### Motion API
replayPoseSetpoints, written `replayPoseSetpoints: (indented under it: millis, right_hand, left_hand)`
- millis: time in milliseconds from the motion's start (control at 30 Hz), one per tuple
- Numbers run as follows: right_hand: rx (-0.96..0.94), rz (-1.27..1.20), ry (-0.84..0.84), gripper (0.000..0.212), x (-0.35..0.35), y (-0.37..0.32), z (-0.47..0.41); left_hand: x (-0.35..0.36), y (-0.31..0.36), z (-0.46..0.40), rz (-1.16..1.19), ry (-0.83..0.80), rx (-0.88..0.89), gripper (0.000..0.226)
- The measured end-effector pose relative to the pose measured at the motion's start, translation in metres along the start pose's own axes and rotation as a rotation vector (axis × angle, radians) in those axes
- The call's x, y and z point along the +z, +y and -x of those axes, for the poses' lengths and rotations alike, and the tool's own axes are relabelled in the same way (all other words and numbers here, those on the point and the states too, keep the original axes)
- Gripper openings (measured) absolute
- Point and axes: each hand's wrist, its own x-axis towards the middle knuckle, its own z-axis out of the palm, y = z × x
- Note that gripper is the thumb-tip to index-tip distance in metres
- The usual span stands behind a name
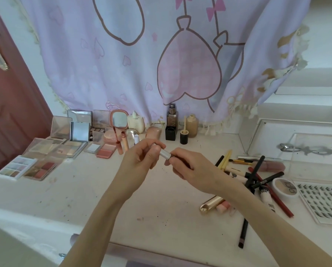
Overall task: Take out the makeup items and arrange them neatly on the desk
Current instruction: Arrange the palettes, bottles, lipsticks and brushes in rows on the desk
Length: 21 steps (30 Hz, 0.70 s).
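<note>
Both hands hold one slim silver makeup tube (164,154) above the middle of the white desk (84,193). My left hand (142,158) grips its far end with curled fingers. My right hand (188,168) grips its near end, which is hidden in the fingers. Open eyeshadow and blush palettes (51,151) lie in rows at the left. Bottles, a small pink mirror (119,120) and foundation (172,116) stand along the back. A loose heap of pencils and brushes (255,174) lies at the right.
A clear acrylic box (300,143) stands at the right, with a sheet of false lashes (323,201) and a round compact (284,187) in front of it. A gold tube (212,204) lies under my right forearm. A pink curtain (161,54) hangs behind; a red door (11,105) is at left.
</note>
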Motion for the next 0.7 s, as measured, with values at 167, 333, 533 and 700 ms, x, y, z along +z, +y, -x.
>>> replayPoseSetpoints:
  millis: [167,333,533,700]
  right_hand:
    - [-0.045,0.188,0.107,0.015,0.011,-0.003,-0.004]
    - [-0.043,0.258,0.136,0.016,0.016,-0.002,-0.006]
    - [0.159,-0.255,-0.006,0.018,0.008,-0.005,-0.003]
    - [0.168,-0.457,-0.055,0.021,0.008,-0.012,-0.002]
  left_hand:
    - [0.002,0.001,-0.002,0.074,0.135,-0.135,0.029]
    - [-0.003,-0.001,-0.002,0.001,0.172,-0.162,0.041]
    - [-0.017,-0.007,0.002,0.306,-0.126,-0.149,0.033]
    - [-0.013,-0.006,-0.004,0.349,0.039,-0.2,0.021]
